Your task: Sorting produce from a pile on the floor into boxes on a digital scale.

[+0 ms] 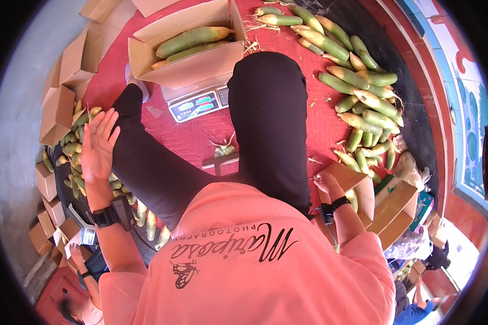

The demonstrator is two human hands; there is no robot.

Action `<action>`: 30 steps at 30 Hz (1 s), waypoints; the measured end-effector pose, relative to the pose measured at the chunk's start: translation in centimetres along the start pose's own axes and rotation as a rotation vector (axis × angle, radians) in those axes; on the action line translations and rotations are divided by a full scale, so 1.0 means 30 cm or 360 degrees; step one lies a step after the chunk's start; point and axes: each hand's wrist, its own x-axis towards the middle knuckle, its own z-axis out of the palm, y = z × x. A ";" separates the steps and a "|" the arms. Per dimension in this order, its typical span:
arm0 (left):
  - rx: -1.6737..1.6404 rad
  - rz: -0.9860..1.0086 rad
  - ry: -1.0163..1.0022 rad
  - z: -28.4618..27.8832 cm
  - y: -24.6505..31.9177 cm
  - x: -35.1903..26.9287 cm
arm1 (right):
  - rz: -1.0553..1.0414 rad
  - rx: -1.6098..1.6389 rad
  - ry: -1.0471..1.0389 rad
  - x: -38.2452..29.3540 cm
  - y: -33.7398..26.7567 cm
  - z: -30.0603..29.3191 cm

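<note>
My left hand (99,148) is raised near my knee, palm showing and fingers extended, with nothing in it. Down at the right, my right hand (326,183) is at the edge of a cardboard box (364,195) with a green radish (351,199) inside; the fingers look bent, and whether they grip the flap is unclear. In front of me an opened cardboard box (187,75) with large green radishes (193,40) in it stands on a digital scale (197,106) with a lit display.
Many green radishes (376,101) lie piled at the right, and more radishes (75,148) at the left. Empty cardboard boxes (57,115) line the left side. Radish trimmings (224,149) lie by a small wooden stool (219,161) between my legs. Other people (91,284) are behind, lower left and lower right.
</note>
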 end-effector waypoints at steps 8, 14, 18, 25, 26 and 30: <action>-0.0020 -0.0019 -0.0023 -0.004 -0.001 0.010 | 0.0306 0.0310 0.0727 -0.041 0.095 -0.243; -0.0105 -0.0036 -0.0043 -0.022 0.003 0.023 | 0.0414 0.0542 0.1271 -0.082 0.262 -0.480; -0.0099 -0.0009 -0.0077 -0.041 0.013 0.006 | 0.0300 0.0477 0.1178 -0.049 0.200 -0.515; -0.0063 -0.0051 -0.0052 -0.005 -0.001 0.012 | 0.0349 -0.0111 0.0085 -0.022 0.043 -0.340; -0.0038 -0.0047 -0.0015 -0.002 0.001 0.010 | 0.0377 -0.0477 -0.0246 0.005 0.051 -0.294; -0.0021 -0.0033 0.0013 -0.001 0.010 -0.009 | 0.0343 -0.0834 -0.0375 -0.005 0.003 -0.178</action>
